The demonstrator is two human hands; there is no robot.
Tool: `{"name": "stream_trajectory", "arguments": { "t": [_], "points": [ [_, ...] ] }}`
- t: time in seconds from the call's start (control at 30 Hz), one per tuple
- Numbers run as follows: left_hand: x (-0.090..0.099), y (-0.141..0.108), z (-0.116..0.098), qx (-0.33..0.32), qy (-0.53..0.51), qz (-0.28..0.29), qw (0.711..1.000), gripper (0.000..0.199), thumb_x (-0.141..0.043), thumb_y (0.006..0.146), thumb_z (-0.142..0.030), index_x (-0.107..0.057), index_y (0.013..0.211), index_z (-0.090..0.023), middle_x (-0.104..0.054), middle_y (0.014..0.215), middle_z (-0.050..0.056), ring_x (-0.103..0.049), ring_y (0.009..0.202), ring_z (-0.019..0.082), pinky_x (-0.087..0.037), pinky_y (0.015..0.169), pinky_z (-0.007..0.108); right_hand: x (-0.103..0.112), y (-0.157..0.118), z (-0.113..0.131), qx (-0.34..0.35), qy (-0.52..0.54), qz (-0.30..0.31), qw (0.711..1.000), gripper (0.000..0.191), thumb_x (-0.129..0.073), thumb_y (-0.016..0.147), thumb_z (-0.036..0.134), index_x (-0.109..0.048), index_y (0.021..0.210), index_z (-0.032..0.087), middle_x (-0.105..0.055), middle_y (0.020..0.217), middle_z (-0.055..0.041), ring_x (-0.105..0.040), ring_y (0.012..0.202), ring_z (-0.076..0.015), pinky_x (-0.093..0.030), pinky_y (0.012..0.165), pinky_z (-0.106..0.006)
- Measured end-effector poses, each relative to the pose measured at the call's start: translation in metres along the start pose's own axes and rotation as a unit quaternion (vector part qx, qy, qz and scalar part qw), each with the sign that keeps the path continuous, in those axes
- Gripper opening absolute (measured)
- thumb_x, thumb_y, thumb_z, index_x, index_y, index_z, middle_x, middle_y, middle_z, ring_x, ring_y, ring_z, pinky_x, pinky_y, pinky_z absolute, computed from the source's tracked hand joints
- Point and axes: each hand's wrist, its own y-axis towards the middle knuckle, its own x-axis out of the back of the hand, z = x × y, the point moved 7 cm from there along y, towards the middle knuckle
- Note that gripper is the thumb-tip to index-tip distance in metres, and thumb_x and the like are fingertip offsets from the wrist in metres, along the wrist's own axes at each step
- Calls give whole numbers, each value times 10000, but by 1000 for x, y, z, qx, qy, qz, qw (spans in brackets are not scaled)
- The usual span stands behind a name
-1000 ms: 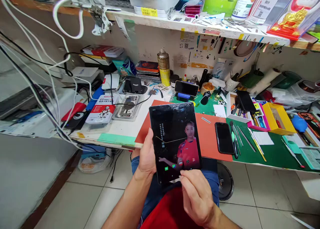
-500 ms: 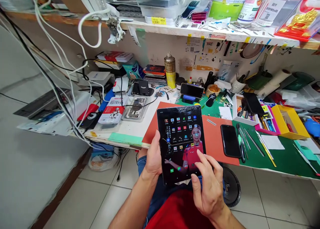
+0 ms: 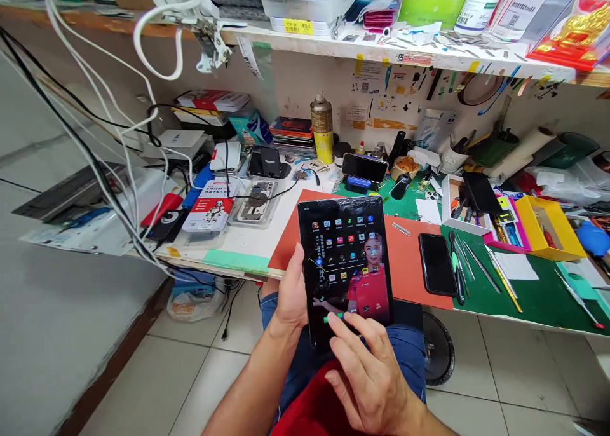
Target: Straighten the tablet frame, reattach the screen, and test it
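A black tablet (image 3: 343, 232) is lit, its screen full of app icons over a picture of a person in red. Cracks run along its top edge. My left hand (image 3: 291, 296) grips the tablet's left side, with the thumb lying along the edge. Over the lower part of the screen is my right hand (image 3: 366, 366), fingers apart and holding nothing. Its fingertips are at the bottom icons; whether they touch the glass I cannot tell. The tablet is tilted above my lap, in front of an orange mat (image 3: 410, 271) on the bench.
A dark phone (image 3: 437, 264) lies on the mat's right side, beside tweezers (image 3: 481, 267) and other slim tools. Behind stand a yellow spray can (image 3: 323, 131), a propped phone (image 3: 365, 170) and a yellow box (image 3: 548, 229). White cables (image 3: 95, 86) hang at left beneath a loaded shelf (image 3: 333, 49).
My right hand has moved left and down across the screen, from the lower right to the bottom icons. My left hand keeps its hold on the tablet. The view has shifted slightly.
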Motion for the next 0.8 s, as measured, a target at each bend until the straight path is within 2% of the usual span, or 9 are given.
{"name": "stream_trajectory", "arguments": {
  "t": [0.07, 0.17, 0.27, 0.33, 0.4, 0.47, 0.53, 0.7, 0.8],
  "points": [
    [2, 0, -1, -7, 3, -15, 1000, 512, -468, 1110, -487, -700, 1455, -189, -772, 1396, 100, -623, 1438, 335, -432, 1262, 521, 3, -1, 1, 7, 13, -10, 1000, 278, -534, 1022, 162, -697, 1228, 71, -756, 1374, -184, -618, 1289, -308, -542, 1058, -424],
    [6, -1, -6, -42, 6, -41, 998, 482, -504, 1104, -464, -700, 1457, -200, -786, 1371, 88, -634, 1428, 326, -441, 1259, 505, 9, -6, -10, -38, -3, -49, 998, 278, -552, 980, 72, -687, 1222, 48, -750, 1355, -220, -618, 1264, -307, -537, 1060, -432],
    [5, -1, -7, -49, 3, -25, 998, 455, -545, 1090, -449, -703, 1461, -237, -788, 1371, 67, -630, 1433, 324, -444, 1259, 499, 12, -12, -24, -104, -60, -80, 990, 299, -570, 990, 76, -663, 1269, 24, -699, 1421, -262, -562, 1333, -356, -502, 1077, -483],
    [4, -1, -6, -34, 2, -11, 999, 454, -539, 1091, -456, -713, 1450, -240, -787, 1373, 65, -627, 1435, 327, -446, 1259, 502, 11, -11, -28, -132, -87, -77, 984, 326, -578, 1010, 116, -645, 1312, 14, -672, 1466, -265, -523, 1376, -378, -474, 1102, -505],
    [3, -1, -4, -23, 3, -12, 1000, 459, -504, 1104, -461, -724, 1434, -232, -790, 1366, 68, -631, 1431, 326, -451, 1256, 508, 5, -4, -21, -101, -63, -38, 992, 340, -560, 1038, 179, -641, 1332, 28, -671, 1492, -229, -512, 1398, -367, -473, 1125, -489],
    [3, -1, -5, -24, 5, -19, 1000, 460, -485, 1111, -456, -728, 1428, -229, -794, 1357, 65, -636, 1426, 324, -457, 1252, 512, -1, 3, -9, -36, -15, 6, 999, 340, -522, 1072, 257, -655, 1313, 57, -688, 1494, -184, -532, 1389, -338, -494, 1125, -453],
    [3, -1, -6, -27, 5, -22, 999, 454, -497, 1106, -456, -729, 1428, -234, -800, 1346, 53, -641, 1420, 325, -468, 1245, 509, -2, 6, 0, 5, 8, 16, 1000, 337, -494, 1091, 302, -673, 1270, 80, -719, 1459, -163, -570, 1348, -316, -515, 1106, -430],
    [6, -1, 0, 17, -12, -5, 1000, 433, -509, 1095, -480, -769, 1369, -268, -828, 1277, 27, -659, 1398, 336, -503, 1221, 516, 5, 3, -8, -25, -29, -19, 999, 331, -476, 1095, 273, -685, 1243, 63, -749, 1398, -192, -602, 1313, -314, -512, 1085, -431],
    [7, -2, 2, 35, -23, 5, 999, 430, -503, 1090, -492, -781, 1345, -287, -828, 1275, 25, -644, 1416, 347, -495, 1225, 535, 10, -4, -21, -73, -82, -48, 993, 311, -515, 1075, 224, -668, 1295, 66, -752, 1389, -194, -596, 1327, -341, -499, 1070, -465]
  ]
}}
